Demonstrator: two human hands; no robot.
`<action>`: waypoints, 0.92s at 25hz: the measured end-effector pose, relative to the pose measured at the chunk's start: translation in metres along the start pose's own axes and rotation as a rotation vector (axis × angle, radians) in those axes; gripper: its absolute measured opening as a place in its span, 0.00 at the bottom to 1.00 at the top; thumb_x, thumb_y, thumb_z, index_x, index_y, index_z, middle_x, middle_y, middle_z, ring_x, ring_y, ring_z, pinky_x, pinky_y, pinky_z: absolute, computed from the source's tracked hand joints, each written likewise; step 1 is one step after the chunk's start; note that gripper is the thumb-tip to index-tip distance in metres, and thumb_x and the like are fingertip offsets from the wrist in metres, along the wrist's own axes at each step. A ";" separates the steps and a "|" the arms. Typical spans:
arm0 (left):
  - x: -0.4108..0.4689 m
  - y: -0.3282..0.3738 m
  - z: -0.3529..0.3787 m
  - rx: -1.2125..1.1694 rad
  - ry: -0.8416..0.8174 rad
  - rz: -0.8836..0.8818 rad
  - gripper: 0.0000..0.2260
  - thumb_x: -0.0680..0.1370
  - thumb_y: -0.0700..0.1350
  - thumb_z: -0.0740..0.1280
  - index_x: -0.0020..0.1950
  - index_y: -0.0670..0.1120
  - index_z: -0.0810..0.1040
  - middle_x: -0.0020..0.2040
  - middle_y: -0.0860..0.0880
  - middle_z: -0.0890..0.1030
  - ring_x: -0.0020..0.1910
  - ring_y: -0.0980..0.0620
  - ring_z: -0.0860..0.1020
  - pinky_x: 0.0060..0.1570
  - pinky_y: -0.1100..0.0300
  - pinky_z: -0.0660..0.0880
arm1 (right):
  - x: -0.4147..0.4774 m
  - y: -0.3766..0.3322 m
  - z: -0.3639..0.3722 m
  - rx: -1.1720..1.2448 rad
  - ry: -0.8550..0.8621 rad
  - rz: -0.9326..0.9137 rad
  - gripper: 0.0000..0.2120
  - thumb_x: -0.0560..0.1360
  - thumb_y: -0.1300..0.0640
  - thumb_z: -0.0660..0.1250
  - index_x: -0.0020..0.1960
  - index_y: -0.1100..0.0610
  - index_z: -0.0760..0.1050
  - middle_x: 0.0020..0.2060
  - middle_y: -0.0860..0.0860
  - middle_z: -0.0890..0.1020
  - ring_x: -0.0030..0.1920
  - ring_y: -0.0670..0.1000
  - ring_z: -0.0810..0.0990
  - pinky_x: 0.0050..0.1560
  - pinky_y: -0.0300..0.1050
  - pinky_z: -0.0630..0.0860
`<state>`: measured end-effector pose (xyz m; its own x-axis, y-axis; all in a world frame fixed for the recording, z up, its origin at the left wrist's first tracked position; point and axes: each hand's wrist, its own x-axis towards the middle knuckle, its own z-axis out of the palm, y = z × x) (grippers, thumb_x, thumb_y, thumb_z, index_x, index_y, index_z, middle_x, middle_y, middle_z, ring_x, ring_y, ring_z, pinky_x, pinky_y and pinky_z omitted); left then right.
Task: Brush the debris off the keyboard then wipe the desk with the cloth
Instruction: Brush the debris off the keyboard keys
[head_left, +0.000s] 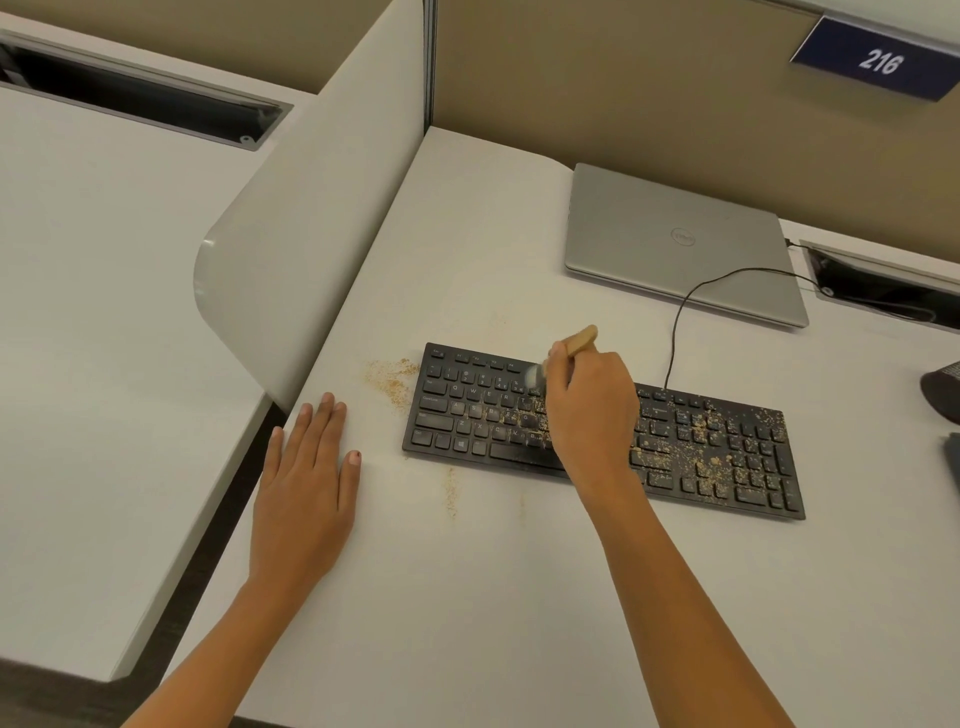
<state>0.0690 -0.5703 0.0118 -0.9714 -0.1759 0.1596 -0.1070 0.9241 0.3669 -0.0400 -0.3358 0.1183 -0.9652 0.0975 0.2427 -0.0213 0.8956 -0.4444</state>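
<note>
A black keyboard (727, 457) lies slanted on the white desk (467, 597), its middle and right keys sprinkled with tan debris (696, 447). My right hand (592, 410) grips a wooden-handled brush (579, 340) over the keyboard's left-middle keys; the bristle end looks blurred against the keys. More crumbs (392, 379) lie on the desk just left of the keyboard, and a thin streak sits below its front edge. My left hand (306, 483) rests flat on the desk, fingers straight, left of the keyboard. No cloth is clearly in view.
A shut silver laptop (680, 244) lies behind the keyboard, with the keyboard's black cable (691, 306) looping over to a cable slot (883, 286) at right. A white divider panel (311, 234) stands at left. A dark object (943, 389) sits at the right edge.
</note>
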 end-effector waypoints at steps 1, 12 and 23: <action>0.000 0.000 0.000 -0.001 -0.001 0.001 0.27 0.83 0.54 0.46 0.80 0.44 0.58 0.80 0.48 0.59 0.80 0.51 0.53 0.78 0.51 0.46 | 0.001 0.001 0.000 -0.018 -0.045 0.010 0.18 0.83 0.52 0.53 0.41 0.60 0.74 0.28 0.50 0.72 0.32 0.53 0.75 0.32 0.50 0.72; 0.000 0.001 -0.001 0.003 0.002 -0.001 0.27 0.83 0.54 0.46 0.80 0.44 0.58 0.80 0.48 0.59 0.79 0.51 0.53 0.78 0.54 0.44 | 0.001 0.005 -0.003 0.032 -0.051 -0.006 0.20 0.83 0.51 0.54 0.38 0.61 0.74 0.27 0.54 0.76 0.29 0.53 0.74 0.30 0.49 0.71; 0.000 0.002 -0.001 0.015 0.013 0.004 0.27 0.83 0.53 0.46 0.80 0.43 0.59 0.79 0.48 0.60 0.79 0.51 0.54 0.78 0.53 0.45 | 0.013 0.009 -0.015 -0.179 -0.167 -0.317 0.15 0.82 0.51 0.54 0.47 0.57 0.76 0.38 0.51 0.80 0.41 0.55 0.74 0.45 0.51 0.69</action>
<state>0.0688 -0.5691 0.0134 -0.9689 -0.1770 0.1731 -0.1070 0.9298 0.3522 -0.0484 -0.3198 0.1302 -0.9473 -0.2548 0.1941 -0.2938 0.9327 -0.2092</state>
